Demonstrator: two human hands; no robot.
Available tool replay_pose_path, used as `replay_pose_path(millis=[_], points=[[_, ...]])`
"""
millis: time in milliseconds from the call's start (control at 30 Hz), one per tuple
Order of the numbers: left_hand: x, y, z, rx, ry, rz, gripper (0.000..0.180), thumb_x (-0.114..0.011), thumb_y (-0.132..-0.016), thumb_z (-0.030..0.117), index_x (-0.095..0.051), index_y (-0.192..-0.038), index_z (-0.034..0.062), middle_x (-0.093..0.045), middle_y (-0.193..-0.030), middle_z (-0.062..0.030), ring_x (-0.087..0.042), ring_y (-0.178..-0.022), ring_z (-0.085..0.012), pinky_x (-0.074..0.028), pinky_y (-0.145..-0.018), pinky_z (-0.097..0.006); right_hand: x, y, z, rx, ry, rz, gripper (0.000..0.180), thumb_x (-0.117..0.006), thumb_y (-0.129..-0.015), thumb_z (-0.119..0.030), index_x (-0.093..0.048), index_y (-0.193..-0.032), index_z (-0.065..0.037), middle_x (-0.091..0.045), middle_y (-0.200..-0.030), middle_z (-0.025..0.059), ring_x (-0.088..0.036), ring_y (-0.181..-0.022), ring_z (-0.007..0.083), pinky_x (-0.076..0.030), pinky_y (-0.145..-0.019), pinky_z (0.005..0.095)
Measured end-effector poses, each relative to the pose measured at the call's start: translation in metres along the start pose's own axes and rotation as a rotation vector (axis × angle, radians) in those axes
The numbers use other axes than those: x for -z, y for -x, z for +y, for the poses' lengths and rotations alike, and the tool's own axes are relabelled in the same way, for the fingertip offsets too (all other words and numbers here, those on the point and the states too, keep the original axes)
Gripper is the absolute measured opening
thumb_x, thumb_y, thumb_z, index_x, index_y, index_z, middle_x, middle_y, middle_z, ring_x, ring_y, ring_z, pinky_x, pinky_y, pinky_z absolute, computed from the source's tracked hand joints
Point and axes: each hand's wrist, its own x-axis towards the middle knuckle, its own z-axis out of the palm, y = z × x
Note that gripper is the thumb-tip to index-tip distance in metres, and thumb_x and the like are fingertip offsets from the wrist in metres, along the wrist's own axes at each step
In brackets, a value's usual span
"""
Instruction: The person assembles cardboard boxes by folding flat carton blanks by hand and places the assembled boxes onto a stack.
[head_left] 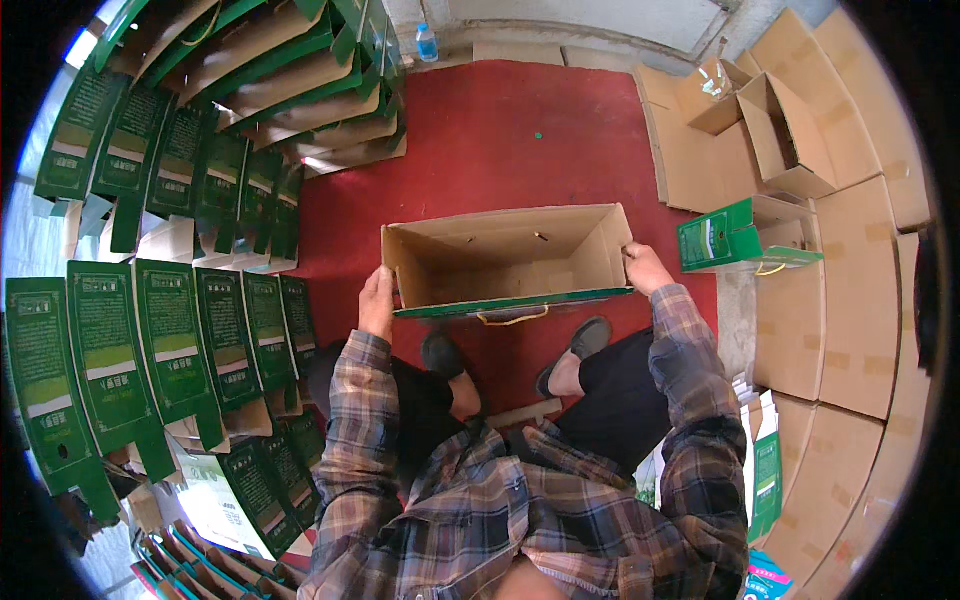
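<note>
An open cardboard gift box (510,255), green outside and bare brown inside, is held level in front of me above the red floor. Its near side carries a yellowish cord handle (513,316). My left hand (377,302) grips the left end, fingers along the outer wall. At the right end, my right hand (646,268) clasps the box's edge near the top corner. Two small cord ends show on the inside of the far wall. The box's interior looks bare apart from these. The outer faces of both short ends are mostly hidden.
Stacked green boxes (160,340) fill the left side, with more piled at the far left (300,90). Brown cartons (855,290) line the right. Another green box (740,238) with a cord handle lies beside them. A blue-labelled bottle (427,44) stands by the far wall.
</note>
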Motion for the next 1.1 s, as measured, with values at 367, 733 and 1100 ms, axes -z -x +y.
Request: replay_pose_path(millis=[367,733,1100], points=[[-0.025,0.028,0.040,-0.405,-0.535,0.025,0.074,-0.069,-0.069,0.008,-0.037,-0.136,0.0076,-0.047,-0.106,-0.0116,-0.051,-0.092,-0.0202,-0.045,-0.080,-0.032,-0.009,0.026,-0.036,0.256,0.079,0.331,0.036,-0.060,-0.083,-0.024,-0.058,-0.110,0.000,-0.064,-0.098,0.0158,-0.061,-0.093,0.0253,-0.046,-0.081,0.0356],[-0.028,0.039,0.059,-0.662,-0.918,0.054,0.062,-0.051,-0.067,-0.008,-0.050,-0.127,0.0105,-0.045,-0.104,-0.0165,-0.051,-0.095,-0.0327,-0.047,-0.079,-0.036,-0.018,0.043,-0.067,0.300,0.340,0.544,0.029,-0.059,-0.081,-0.011,-0.047,-0.107,-0.014,-0.061,-0.094,0.0131,-0.061,-0.086,0.0353,-0.048,-0.071,0.0431],[-0.037,0.034,0.056,-0.533,-0.831,-0.118,0.080,-0.057,-0.070,-0.006,-0.028,-0.142,0.0149,-0.042,-0.103,-0.0143,-0.047,-0.081,-0.0232,-0.045,-0.073,-0.031,-0.029,0.043,-0.076,0.403,0.443,0.392,0.041,-0.062,-0.080,-0.012,-0.051,-0.119,-0.018,-0.056,-0.094,0.0114,-0.061,-0.079,0.0304,-0.048,-0.068,0.0417]])
